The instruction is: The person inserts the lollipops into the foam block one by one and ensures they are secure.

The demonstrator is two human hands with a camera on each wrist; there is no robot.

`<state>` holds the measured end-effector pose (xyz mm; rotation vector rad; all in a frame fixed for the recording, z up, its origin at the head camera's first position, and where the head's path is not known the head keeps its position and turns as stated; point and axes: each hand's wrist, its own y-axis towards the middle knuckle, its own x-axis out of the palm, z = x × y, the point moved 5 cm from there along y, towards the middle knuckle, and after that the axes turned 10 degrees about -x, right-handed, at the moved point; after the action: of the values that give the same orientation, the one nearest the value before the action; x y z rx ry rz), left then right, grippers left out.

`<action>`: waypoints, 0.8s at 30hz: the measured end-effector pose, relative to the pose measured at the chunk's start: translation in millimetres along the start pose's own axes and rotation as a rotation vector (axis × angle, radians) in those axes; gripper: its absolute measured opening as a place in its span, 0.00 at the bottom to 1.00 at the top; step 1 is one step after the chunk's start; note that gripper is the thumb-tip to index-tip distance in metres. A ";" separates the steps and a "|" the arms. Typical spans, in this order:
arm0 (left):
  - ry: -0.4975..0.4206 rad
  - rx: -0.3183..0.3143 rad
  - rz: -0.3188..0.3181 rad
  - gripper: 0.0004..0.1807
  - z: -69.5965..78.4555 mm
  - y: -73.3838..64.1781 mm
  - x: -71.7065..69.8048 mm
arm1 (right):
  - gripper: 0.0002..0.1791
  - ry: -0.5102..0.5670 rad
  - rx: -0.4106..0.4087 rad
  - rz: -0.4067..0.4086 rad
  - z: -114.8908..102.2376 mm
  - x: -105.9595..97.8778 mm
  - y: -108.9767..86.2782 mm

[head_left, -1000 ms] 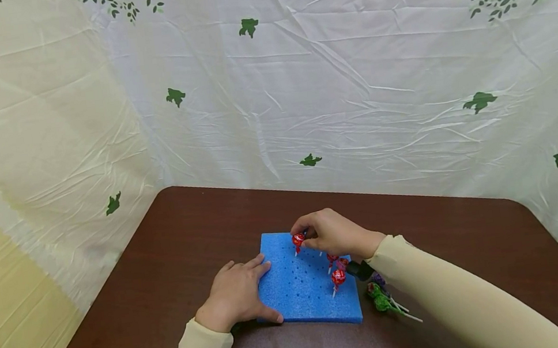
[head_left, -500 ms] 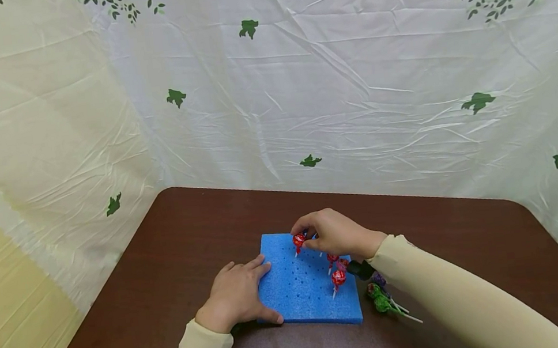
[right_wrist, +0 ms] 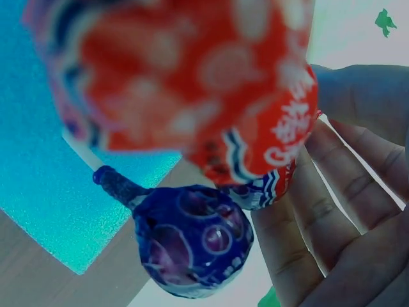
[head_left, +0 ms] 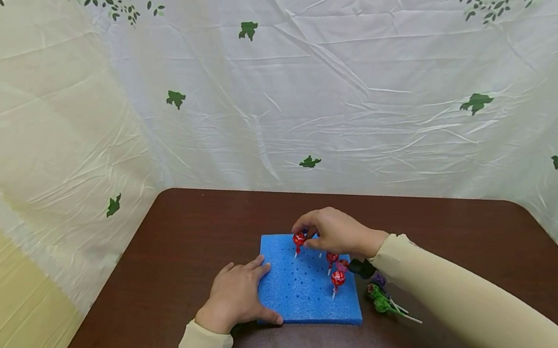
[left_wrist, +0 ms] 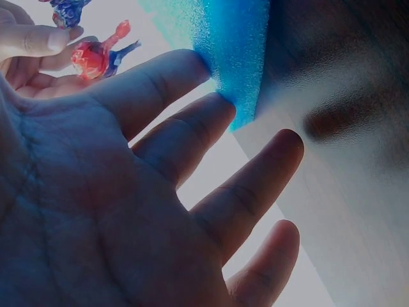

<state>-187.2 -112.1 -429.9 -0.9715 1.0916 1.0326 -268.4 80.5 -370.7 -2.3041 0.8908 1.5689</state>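
While the left hand (head_left: 236,292) steadies a blue foam board (head_left: 300,305), its fingers lie straight and spread, two fingertips against the left edge and the thumb at the near corner; it grasps nothing. At the far side of the board, the right hand (head_left: 341,233) pinches a red lollipop (head_left: 299,240) between thumb and forefinger, its short white stick pointing down at the holes. Whether the stick sits in a hole is too small to tell. A blue lollipop (right_wrist: 195,243) shows in the right wrist view just beside the fingers, with its stick running toward the board.

Near the board's right edge stand more lollipops, two red ones (head_left: 338,278) and a pinkish one (head_left: 342,265) close together, their heads up on tilted sticks. Just off that edge, on the dark brown desk (head_left: 187,237), a green lollipop (head_left: 380,302) lies near a purple one (head_left: 379,281), white sticks slanting toward the person. Both arms wear pale yellow sleeves (head_left: 461,296), and the right one passes over the desk beside these. Behind the desk hangs a wrinkled white cloth (head_left: 230,116) printed with green leaves (head_left: 248,30).
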 end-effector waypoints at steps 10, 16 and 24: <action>0.007 0.002 0.000 0.61 -0.4 -0.2 1.1 | 0.17 0.013 0.007 0.023 -2.9 -10.8 -4.8; 0.003 0.001 -0.001 0.61 -1.1 -0.3 1.5 | 0.18 0.060 0.045 0.072 0.5 -27.8 -15.5; -0.009 0.009 0.009 0.61 -1.6 -0.8 1.0 | 0.19 0.105 0.115 0.131 11.8 -51.3 -43.6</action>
<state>-186.7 -113.6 -431.1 -0.9547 1.0939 1.0376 -264.7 139.3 -336.2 -2.3063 1.1480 1.4157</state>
